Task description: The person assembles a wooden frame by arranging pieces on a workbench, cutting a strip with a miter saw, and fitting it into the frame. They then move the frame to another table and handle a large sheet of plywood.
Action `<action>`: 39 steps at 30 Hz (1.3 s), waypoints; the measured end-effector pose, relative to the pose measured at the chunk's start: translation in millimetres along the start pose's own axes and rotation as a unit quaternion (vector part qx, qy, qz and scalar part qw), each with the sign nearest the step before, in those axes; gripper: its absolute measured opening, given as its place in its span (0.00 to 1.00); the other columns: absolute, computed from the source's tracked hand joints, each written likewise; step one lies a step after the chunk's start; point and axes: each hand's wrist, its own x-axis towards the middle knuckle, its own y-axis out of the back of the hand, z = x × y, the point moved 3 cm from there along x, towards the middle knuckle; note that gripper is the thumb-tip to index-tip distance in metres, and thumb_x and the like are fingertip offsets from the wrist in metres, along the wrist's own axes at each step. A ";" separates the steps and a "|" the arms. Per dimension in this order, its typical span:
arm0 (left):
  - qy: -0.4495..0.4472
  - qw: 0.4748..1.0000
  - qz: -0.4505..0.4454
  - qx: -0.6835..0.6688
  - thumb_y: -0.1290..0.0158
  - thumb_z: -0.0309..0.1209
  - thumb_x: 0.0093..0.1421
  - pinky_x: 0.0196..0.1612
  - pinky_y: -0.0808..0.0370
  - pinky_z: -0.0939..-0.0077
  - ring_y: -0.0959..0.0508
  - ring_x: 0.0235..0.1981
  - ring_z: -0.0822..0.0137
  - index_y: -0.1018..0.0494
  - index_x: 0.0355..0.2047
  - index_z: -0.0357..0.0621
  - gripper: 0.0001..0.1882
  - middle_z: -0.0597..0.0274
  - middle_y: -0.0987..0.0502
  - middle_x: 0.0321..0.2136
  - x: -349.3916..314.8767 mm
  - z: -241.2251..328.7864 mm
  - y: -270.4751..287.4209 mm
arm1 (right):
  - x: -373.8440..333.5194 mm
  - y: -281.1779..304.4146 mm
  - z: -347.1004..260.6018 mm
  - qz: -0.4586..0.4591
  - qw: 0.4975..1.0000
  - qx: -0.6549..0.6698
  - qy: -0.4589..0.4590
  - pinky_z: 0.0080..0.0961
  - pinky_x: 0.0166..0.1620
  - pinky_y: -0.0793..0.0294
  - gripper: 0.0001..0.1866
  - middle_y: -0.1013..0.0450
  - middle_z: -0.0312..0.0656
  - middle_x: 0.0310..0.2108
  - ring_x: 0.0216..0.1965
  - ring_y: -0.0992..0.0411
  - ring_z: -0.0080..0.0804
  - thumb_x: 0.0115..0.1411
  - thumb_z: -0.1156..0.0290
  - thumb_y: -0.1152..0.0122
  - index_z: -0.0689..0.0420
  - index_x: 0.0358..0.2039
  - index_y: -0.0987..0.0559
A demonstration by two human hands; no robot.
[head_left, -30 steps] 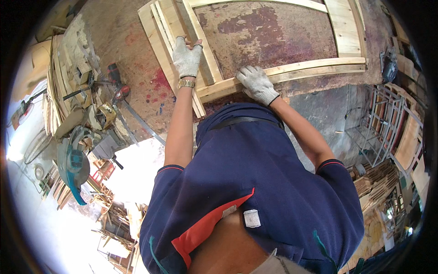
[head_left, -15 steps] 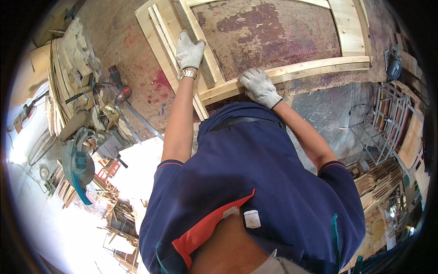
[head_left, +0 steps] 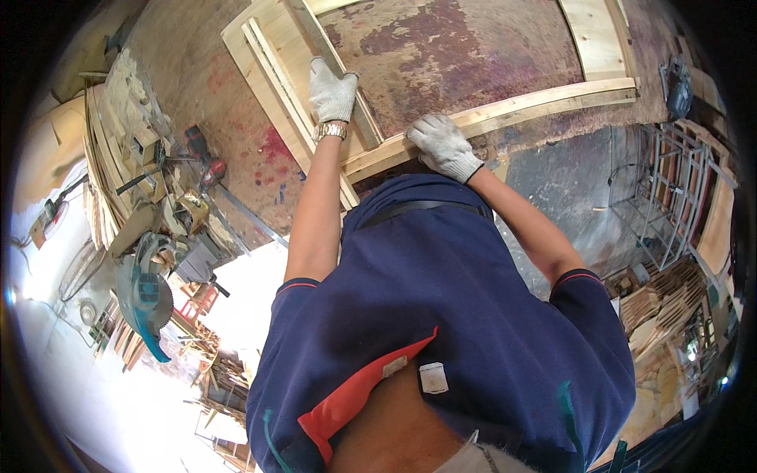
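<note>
A pale wooden frame (head_left: 544,102) of strips and plywood pieces lies flat on a stained workbench (head_left: 473,47). My left hand (head_left: 332,96), in a light knitted glove with a gold watch at the wrist, is closed around a wooden crosspiece (head_left: 309,27) near the frame's left end. Under and beside it lies a plywood panel (head_left: 260,47) with a narrow strip (head_left: 272,63) along it. My right hand (head_left: 444,147), gloved alike, curls its fingers over the near rail, close to my waist. Its fingertips are partly hidden.
Left on the bench lies a red-and-black power tool (head_left: 206,162), near wood offcuts (head_left: 98,165) and a metal bar (head_left: 252,217). A teal circular-bladed saw (head_left: 146,292) stands lower left. Metal racking (head_left: 670,189) and stacked wood (head_left: 662,307) are at the right.
The whole view has turned slightly, so the bench and surroundings sit a little differently. Both hands keep about the same places on the frame.
</note>
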 end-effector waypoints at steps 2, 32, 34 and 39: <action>-0.001 1.000 0.000 -0.001 0.33 0.36 0.51 0.53 0.23 0.48 0.21 0.49 0.34 0.32 0.55 0.32 0.35 0.31 0.21 0.47 -1.0 -4.0 -4.3 | -0.2 0.0 0.0 0.011 1.000 0.003 0.004 0.40 0.53 0.27 0.21 0.25 0.39 0.41 0.49 0.26 0.42 0.44 0.70 0.28 0.52 0.42 0.21; -0.010 0.998 -0.002 -0.069 0.32 0.34 0.53 0.41 0.23 0.59 0.22 0.33 0.52 0.31 0.53 0.29 0.32 0.47 0.21 0.32 -6.5 -10.7 -4.2 | -4.9 -5.7 4.6 0.044 0.999 0.026 0.005 0.40 0.55 0.27 0.12 0.26 0.42 0.39 0.49 0.26 0.44 0.50 0.70 0.35 0.53 0.37 0.22; 0.003 0.998 -0.011 -0.062 0.33 0.33 0.53 0.41 0.23 0.60 0.20 0.34 0.53 0.31 0.52 0.29 0.31 0.46 0.20 0.33 -5.3 -12.1 -4.1 | -5.7 -8.6 5.5 0.046 0.998 0.030 0.006 0.40 0.56 0.27 0.12 0.25 0.41 0.40 0.49 0.26 0.43 0.51 0.70 0.35 0.52 0.38 0.21; 0.008 0.997 -0.024 -0.073 0.34 0.33 0.52 0.40 0.23 0.60 0.20 0.33 0.52 0.30 0.52 0.30 0.30 0.47 0.20 0.33 1.0 -18.6 -4.2 | -7.9 -13.0 7.9 0.055 0.998 0.021 0.017 0.40 0.56 0.27 0.11 0.25 0.42 0.39 0.49 0.26 0.43 0.52 0.70 0.37 0.52 0.37 0.21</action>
